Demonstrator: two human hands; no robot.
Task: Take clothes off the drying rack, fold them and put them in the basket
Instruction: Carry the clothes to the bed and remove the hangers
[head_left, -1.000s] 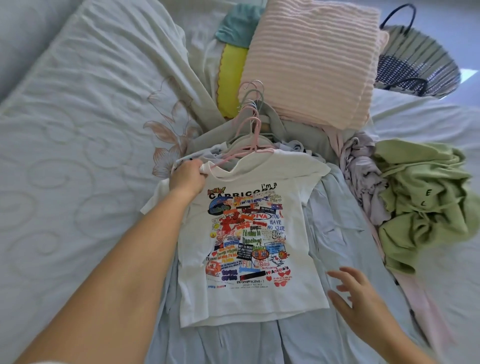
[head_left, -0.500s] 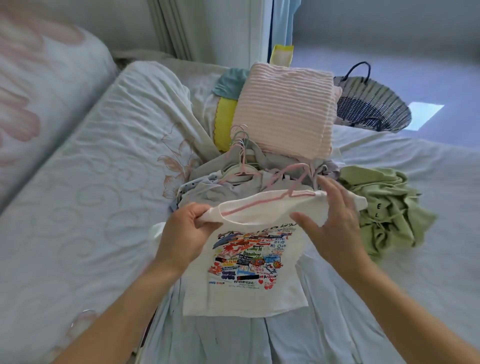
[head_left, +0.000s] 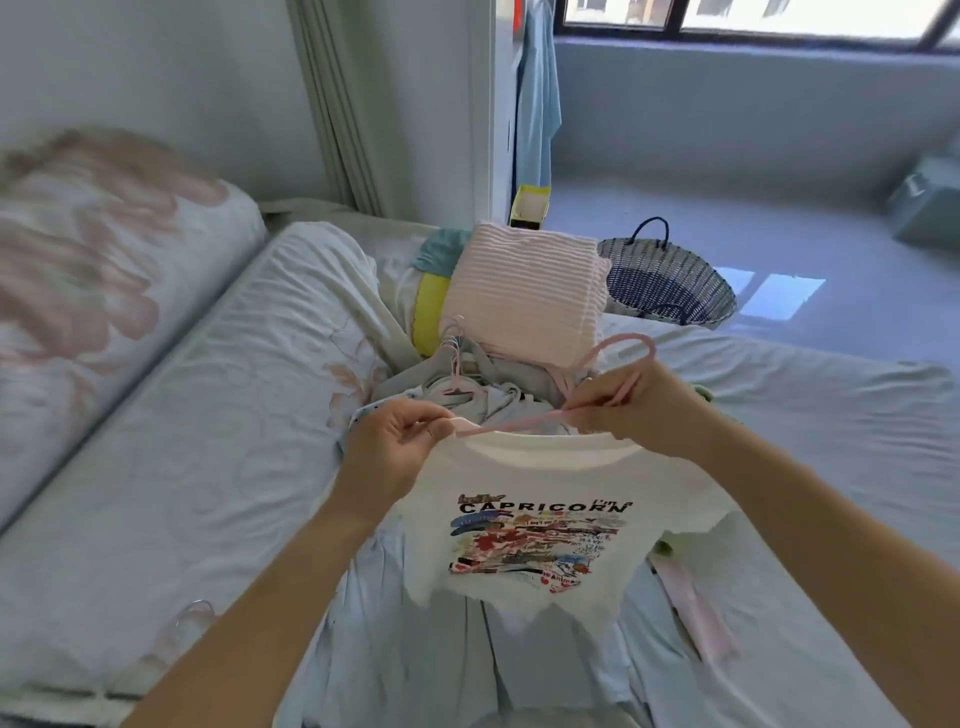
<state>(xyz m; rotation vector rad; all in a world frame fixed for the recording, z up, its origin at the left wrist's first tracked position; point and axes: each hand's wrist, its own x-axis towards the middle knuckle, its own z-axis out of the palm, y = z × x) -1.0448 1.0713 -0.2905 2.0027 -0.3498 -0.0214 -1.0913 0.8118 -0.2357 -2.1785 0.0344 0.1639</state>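
Above the bed (head_left: 208, 467), the left grip (head_left: 395, 452) pinches the shirt (head_left: 545, 483) and the right grip (head_left: 639, 410) clasps the hanger (head_left: 519, 423), likely to free it.

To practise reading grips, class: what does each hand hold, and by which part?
The left hand pinches the white T-shirt at its neckline, by the shoulder. The right hand grips the pink hanger at the base of its hook.

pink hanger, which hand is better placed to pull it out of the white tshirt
Right. The right hand grips the pink hanger near its hook; the left hand pinches the white t-shirt at the collar and can likely hold it back.
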